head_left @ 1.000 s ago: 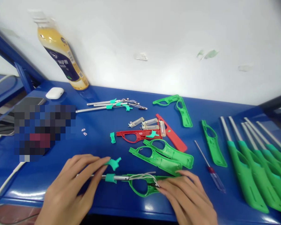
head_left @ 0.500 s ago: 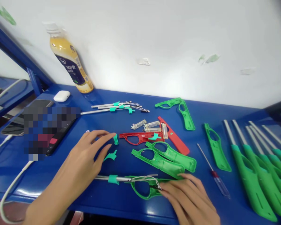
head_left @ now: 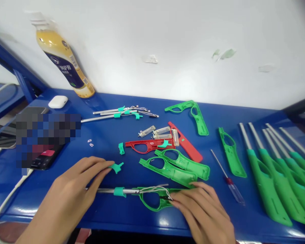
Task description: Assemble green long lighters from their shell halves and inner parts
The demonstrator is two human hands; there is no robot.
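Note:
My left hand [head_left: 77, 183] pinches a small teal trigger [head_left: 117, 167] between thumb and fingertips, just above the blue tabletop. My right hand [head_left: 205, 210] is closed over the handle end of a green lighter shell half [head_left: 152, 207], its fingertips at a small black part with white wires [head_left: 165, 198]. A metal lighter tube [head_left: 105, 190] with a teal collar [head_left: 119, 191] lies along the nose of that shell. Part of the handle is hidden under my right hand. Beyond my left fingertips stands a small teal clip [head_left: 121, 148].
Behind the hands lie more green shells [head_left: 171, 171], red shell halves [head_left: 188, 144], clear fuel tanks [head_left: 162, 131] and wired tubes [head_left: 119, 112]. To the right are a screwdriver [head_left: 230, 183] and several assembled green lighters [head_left: 271, 189]. A bottle [head_left: 66, 62] and phones [head_left: 44, 159] are left.
My left hand has moved from the teal clip toward me and now grips the teal trigger. The clip is left on the table. My right hand keeps its place on the shell.

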